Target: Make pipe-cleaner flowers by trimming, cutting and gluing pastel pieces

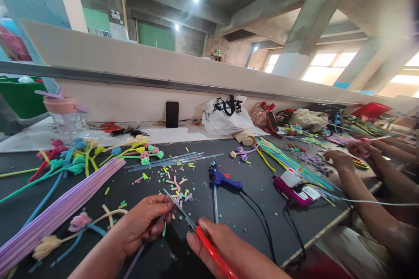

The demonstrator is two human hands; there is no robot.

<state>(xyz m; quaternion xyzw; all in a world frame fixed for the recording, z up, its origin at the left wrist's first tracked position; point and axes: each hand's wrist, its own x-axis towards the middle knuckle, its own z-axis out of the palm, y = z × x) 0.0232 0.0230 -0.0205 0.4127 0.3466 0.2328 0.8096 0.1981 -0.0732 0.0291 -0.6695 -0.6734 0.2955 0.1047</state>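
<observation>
My left hand [149, 218] is closed, its fingers pinching a thin pale purple chenille stem [135, 261] that trails down towards the table edge. A short green piece [164, 229] shows just under those fingers. In my right hand [225, 240] is a pair of scissors [209, 246] with red handles. The metal blades point up and left, with their tips beside my left fingertips; whether they touch the stem I cannot tell. Small cut chenille bits [176, 183] lie scattered beyond my hands.
A blue glue gun [225, 182] with a black cord lies right of centre. Purple-pink chenille stems [65, 205] and finished fuzzy flowers [77, 161] lie left. A purple power strip [294, 192] sits right. Another person's arms [360, 196] reach in there. A phone [172, 114] leans at the back.
</observation>
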